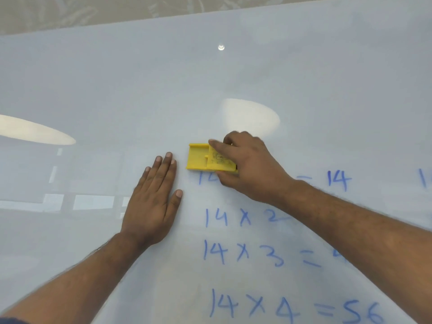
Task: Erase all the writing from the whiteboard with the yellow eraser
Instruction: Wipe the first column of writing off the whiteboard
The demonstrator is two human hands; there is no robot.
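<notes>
While the right hand (247, 167) holds the eraser (203, 157) flat on the whiteboard (117, 85), the wiping looks barely begun: four rows of blue writing (245, 253) run down the near right part, and only the top row seems touched. The eraser sits at the left start of that row, covering the tops of its first figures, and the hand's grip is closed round the eraser's right end, fingers over the far edge and thumb along the near edge. Blur on the knuckles suggests a stroke in progress. A further blue mark (423, 181) shows at the far right edge.

The left hand (156, 197) lies flat just left of the eraser, fingers straight and together, palm down, holding nothing; it seems to be bracing.

Next, I judge, comes a firm sweep rightward along the top row, then row by row toward the near edge, with even pressure so the ink lifts cleanly.

The eraser is a flat yellow plastic block, rectangular, with raised side rails and a scuffed label. The board is smooth and glossy, mirroring ceiling lights as pale ovals (252, 118)
</notes>
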